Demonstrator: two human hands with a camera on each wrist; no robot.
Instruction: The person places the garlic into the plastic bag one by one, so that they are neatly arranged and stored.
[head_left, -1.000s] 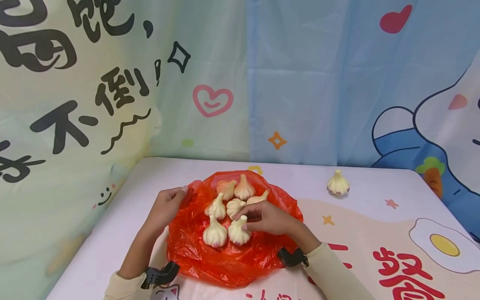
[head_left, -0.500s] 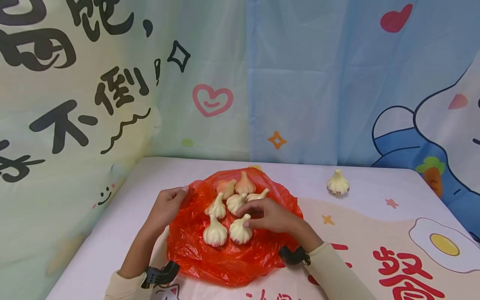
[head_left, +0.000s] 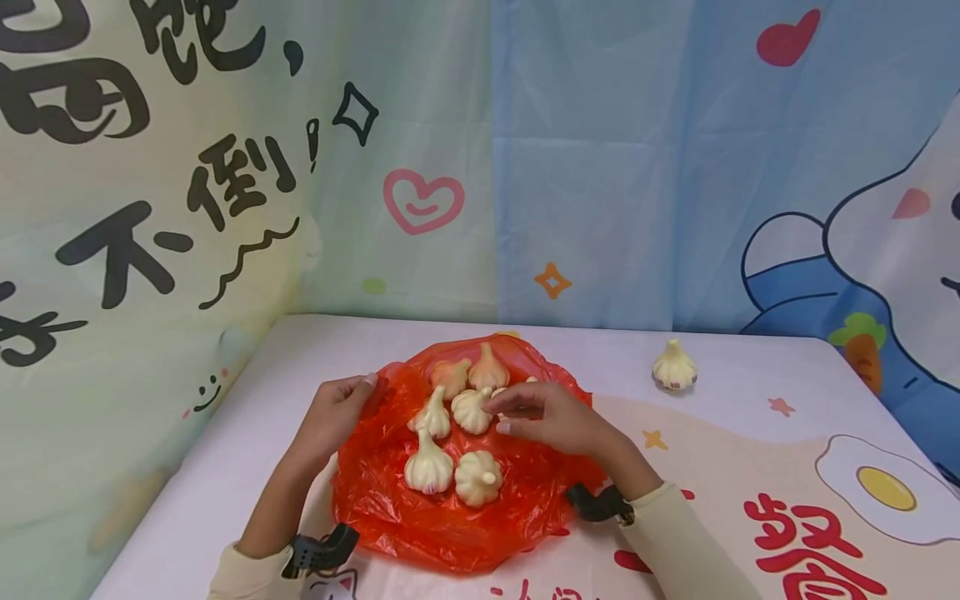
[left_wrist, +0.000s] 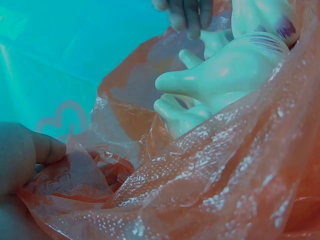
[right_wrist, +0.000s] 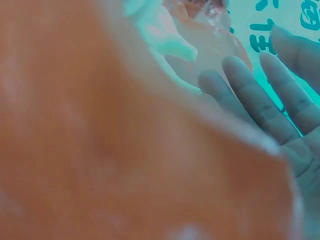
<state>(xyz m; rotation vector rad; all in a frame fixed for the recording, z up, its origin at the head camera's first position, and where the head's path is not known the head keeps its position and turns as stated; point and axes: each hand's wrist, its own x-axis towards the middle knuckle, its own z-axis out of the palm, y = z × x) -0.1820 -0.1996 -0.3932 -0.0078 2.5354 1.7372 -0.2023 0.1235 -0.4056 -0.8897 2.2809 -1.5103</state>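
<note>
A crinkled red plastic bag [head_left: 405,525] lies with several whitish garlic bulbs on it. Its upper left edge is pinched in my left hand [head_left: 336,414], and the left wrist view shows the thumb and finger on the thin film [left_wrist: 70,175]. Above the bag's right half, my right hand [head_left: 551,417] has its fingers loosely spread, holding nothing. Its fingertips are nearest a middle garlic bulb [head_left: 472,410] and partly hide another behind them. The front right garlic bulb [head_left: 477,479] leans with its stem towards me, beside an upright garlic bulb [head_left: 428,465].
One lone garlic bulb [head_left: 674,367] stands at the table's back right. The table [head_left: 720,442] has a printed cover with a fried egg and red characters. A printed curtain [head_left: 585,167] hangs along the back edge.
My right hand has let go of the front right garlic bulb and moved up and to the right. That bulb has tipped from upright towards me. My left hand stays on the bag.
</note>
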